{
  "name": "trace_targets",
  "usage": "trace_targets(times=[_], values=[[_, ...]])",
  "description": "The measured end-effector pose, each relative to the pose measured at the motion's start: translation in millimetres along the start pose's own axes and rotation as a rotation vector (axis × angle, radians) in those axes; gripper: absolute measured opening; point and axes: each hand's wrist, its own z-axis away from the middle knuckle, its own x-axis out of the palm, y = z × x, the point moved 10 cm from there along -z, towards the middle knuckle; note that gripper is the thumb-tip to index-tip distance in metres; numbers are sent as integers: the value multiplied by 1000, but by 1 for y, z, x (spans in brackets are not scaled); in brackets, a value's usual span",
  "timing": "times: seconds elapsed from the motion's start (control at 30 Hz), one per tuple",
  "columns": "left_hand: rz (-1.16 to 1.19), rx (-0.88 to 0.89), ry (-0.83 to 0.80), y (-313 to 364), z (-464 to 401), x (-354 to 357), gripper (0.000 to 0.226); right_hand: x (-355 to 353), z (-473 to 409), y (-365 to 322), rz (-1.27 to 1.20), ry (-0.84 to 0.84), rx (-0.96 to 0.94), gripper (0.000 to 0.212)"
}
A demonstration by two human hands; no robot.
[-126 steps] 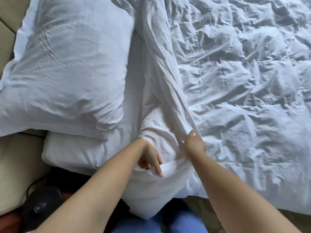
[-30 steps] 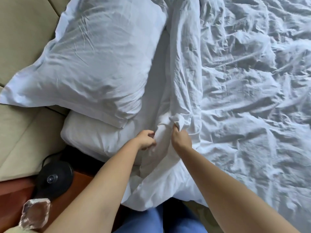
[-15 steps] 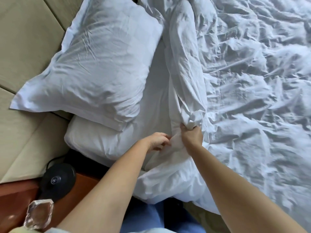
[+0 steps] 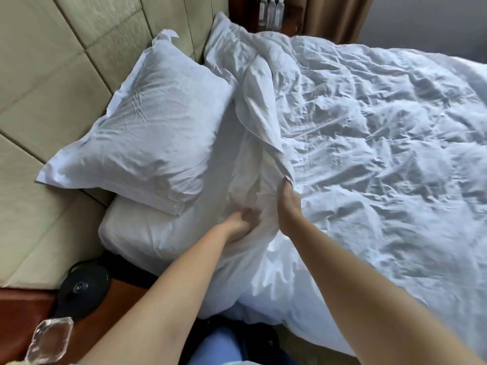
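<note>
A crumpled white duvet (image 4: 369, 143) covers most of the bed. Its near top edge is bunched into a raised fold (image 4: 259, 122) running toward the headboard. My right hand (image 4: 288, 204) grips that fold from below and lifts it. My left hand (image 4: 241, 222) clutches a handful of the same white cloth just left of it, fingers curled into the fabric. A white pillow (image 4: 155, 133) leans against the headboard at the left, and a second pillow (image 4: 226, 46) lies behind it, partly under the duvet.
A beige padded headboard (image 4: 52, 75) fills the left. A wooden bedside table (image 4: 23, 312) at the lower left carries a round black device (image 4: 83, 288) and a clear glass object (image 4: 51, 341). Bottles (image 4: 271, 9) stand at the top beside a brown curtain (image 4: 337, 17).
Both hands have kept their hold on the duvet edge and raised it higher. The view has tilted up, so the headboard, second pillow and far side of the bed now show.
</note>
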Motion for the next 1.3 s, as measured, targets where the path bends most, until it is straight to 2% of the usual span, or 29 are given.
trace_targets(times=[0.07,0.13,0.2,0.27,0.37,0.47,0.5,0.57,0.63,0.67,0.73,0.77,0.83,0.87,0.97,1.03,1.1,1.17,1.23,1.3], values=[[-167,-7,-15,-3,3,9,47,-5,4,-8,-5,-44,-15,56],[-214,-43,22,-4,4,12,69,-13,8,-13,-2,-62,-26,59],[-315,-24,159,7,4,2,89,-20,9,-11,-10,-63,-22,59],[-336,45,286,22,-1,-4,89,-21,10,-5,-37,-74,-15,56],[-13,168,239,37,-7,5,57,-12,10,11,-141,-146,72,46],[545,24,78,35,9,19,21,-2,6,15,-56,-242,52,53],[650,-27,2,35,11,22,23,3,7,14,16,-291,24,56],[737,-65,-122,38,10,19,50,14,10,8,169,-372,-58,52],[689,-63,-95,43,0,0,55,28,14,10,281,-468,-95,50],[612,-71,-57,45,-4,-10,53,33,14,15,325,-495,-81,59],[451,-120,0,42,-9,-21,66,37,13,31,443,-512,-5,85],[401,-144,44,40,-12,-25,64,39,13,38,500,-543,32,84],[269,-132,211,30,-26,-46,39,41,17,50,576,-604,81,66],[217,-117,285,27,-31,-56,30,40,16,51,572,-583,78,64],[187,-63,418,35,-28,-88,25,35,-4,40,540,-394,-58,51],[205,-68,417,37,-21,-102,21,42,-14,32,592,-339,-125,37],[209,-101,349,35,-16,-110,22,61,-16,27,509,-353,-78,29],[191,-114,300,33,-15,-124,36,84,-13,22,270,-375,29,35],[161,-101,258,35,-13,-140,29,109,-11,13,49,-394,115,44],[122,-110,169,37,-8,-153,22,137,-18,6,10,-425,139,52]])
